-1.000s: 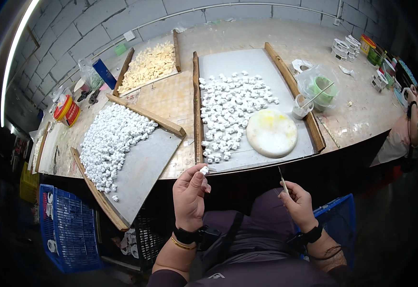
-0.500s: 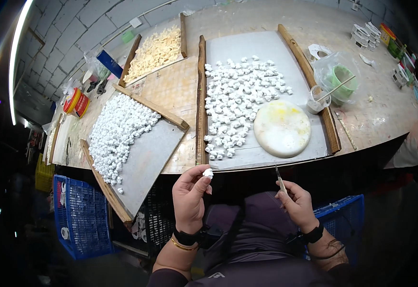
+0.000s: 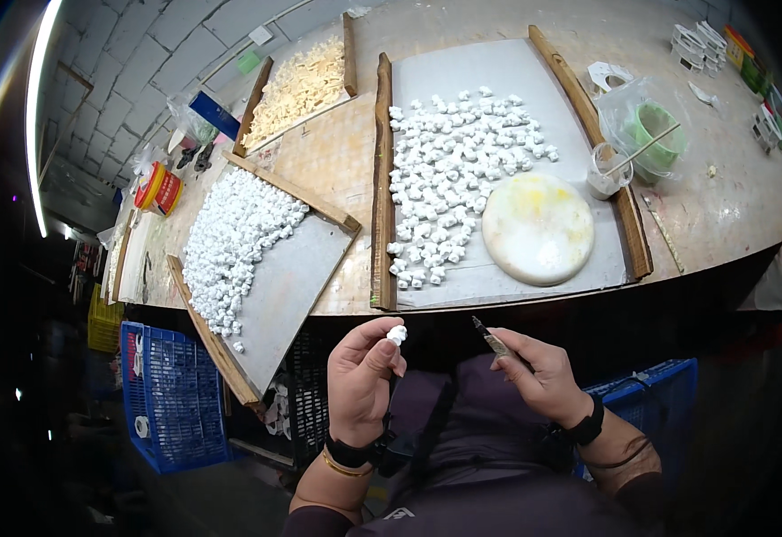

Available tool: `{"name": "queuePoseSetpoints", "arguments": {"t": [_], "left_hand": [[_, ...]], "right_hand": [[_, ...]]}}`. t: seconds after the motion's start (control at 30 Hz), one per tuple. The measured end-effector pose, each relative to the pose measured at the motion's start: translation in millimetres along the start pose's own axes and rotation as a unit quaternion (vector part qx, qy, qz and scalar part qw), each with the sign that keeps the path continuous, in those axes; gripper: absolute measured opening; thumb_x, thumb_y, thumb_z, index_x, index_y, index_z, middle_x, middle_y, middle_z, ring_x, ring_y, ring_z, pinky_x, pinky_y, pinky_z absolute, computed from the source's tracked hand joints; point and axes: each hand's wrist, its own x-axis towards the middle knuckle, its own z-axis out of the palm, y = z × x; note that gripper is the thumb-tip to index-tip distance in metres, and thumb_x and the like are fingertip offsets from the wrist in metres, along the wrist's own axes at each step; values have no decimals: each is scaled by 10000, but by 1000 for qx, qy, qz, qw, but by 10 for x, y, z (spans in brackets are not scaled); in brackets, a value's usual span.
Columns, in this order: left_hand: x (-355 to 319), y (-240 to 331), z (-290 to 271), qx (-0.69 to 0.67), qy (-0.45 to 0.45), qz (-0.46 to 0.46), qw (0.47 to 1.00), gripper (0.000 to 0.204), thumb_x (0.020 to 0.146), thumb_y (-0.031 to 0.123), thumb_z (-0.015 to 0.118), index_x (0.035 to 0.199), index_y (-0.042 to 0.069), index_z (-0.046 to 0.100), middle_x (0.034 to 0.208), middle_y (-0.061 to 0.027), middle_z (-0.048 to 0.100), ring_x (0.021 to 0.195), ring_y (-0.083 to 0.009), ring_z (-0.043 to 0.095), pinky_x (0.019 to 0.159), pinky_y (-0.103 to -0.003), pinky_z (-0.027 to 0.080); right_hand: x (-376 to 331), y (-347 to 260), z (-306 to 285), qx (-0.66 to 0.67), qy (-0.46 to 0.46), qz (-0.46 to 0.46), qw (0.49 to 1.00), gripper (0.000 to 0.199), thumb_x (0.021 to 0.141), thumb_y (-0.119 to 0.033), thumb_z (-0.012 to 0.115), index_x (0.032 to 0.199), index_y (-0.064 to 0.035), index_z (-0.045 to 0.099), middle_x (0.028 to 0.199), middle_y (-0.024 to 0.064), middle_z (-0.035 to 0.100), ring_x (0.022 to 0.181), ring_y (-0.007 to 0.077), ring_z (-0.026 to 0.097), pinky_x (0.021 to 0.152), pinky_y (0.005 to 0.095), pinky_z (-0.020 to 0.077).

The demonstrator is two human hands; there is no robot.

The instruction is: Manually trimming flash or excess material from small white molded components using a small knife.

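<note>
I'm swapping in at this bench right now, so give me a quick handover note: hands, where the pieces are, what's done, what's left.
Left hand: pinches one small white piece at its fingertips, in front of the table edge.
Right hand: holds a thin brush, tip pointing toward the piece but not touching it.
Middle tray: loose white pieces and a round yellow-stained slab.
Left tray: a dense heap of white pieces.
Cup and green bowl at right.
Done or left: cannot tell which pile is finished.

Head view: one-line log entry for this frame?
left hand: pinches small white piece | right hand: holds thin brush | tray of white pieces: ahead on bench
</note>
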Motion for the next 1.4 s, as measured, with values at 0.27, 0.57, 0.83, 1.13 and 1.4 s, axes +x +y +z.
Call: {"name": "queuePoseSetpoints", "arguments": {"t": [0.27,0.57,0.83,1.13,1.4], "left_hand": [[-197,-148,1,-38,-26,-98,994,272,833,53,680,1067,-63,605,875,-71,625,673,-90,554,592,-218,468],[-271,-187,-48,-30,-40,-103,993,272,827,15,673,1073,-68,589,891,-88,622,690,-101,568,618,-198,472],[-249,-262,-153,28,-11,-100,995,264,826,10,672,1068,-61,597,909,-86,632,696,-94,569,620,-194,470],[-296,-330,-199,14,13,-125,992,252,826,19,675,1061,-46,611,909,-76,640,689,-88,563,611,-201,467],[-287,-328,-160,36,18,-119,992,271,838,74,676,1060,-61,600,849,-62,619,664,-87,535,578,-238,465]], "right_hand": [[-21,59,66,-84,-50,-64,993,350,835,-17,596,1183,-52,595,746,98,593,647,227,584,603,310,470],[-40,91,123,-59,-56,-61,995,348,837,-23,592,1185,-21,582,736,101,583,634,234,582,591,317,464],[-41,120,114,-77,-83,-52,992,311,851,-71,594,1159,-31,587,723,100,577,635,249,591,578,329,467],[-95,173,145,-84,-78,-43,992,294,858,-100,598,1148,-52,591,748,104,603,641,256,607,577,332,482],[-122,209,140,-92,-80,-41,992,294,860,-108,596,1149,-50,590,760,104,611,652,262,616,582,335,490]]}}
